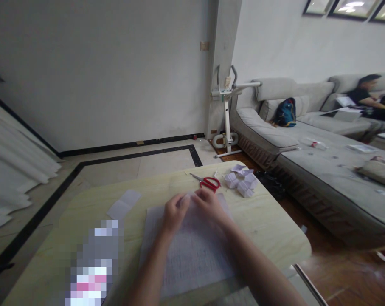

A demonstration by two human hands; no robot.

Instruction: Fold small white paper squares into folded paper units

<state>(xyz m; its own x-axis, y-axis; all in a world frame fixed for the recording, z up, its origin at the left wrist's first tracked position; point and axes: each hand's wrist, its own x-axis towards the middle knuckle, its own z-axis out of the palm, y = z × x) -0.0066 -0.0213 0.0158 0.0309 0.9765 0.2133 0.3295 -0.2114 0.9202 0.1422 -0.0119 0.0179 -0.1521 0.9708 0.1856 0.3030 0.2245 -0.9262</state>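
Note:
My left hand (176, 211) and my right hand (209, 205) come together over the top part of a large written sheet of paper (192, 259) on the table. Both hands have curled fingers and pinch a small piece of white paper (189, 195), mostly hidden by the fingers and blurred. Just beyond my right hand lie red-handled scissors (210, 183), their blades pointing left. Folded paper pieces (242, 180) form a cluster to the right of the scissors. A creased paper square (124, 204) rests flat to the left of my hands.
The pale wooden table (268, 225) has rounded corners. A blurred-out object (93, 263) is at its left front. Beyond the right edge stand a grey sofa (326, 170) with a backpack (286, 112), and a seated person (367, 95). An exercise machine (226, 114) stands by the wall.

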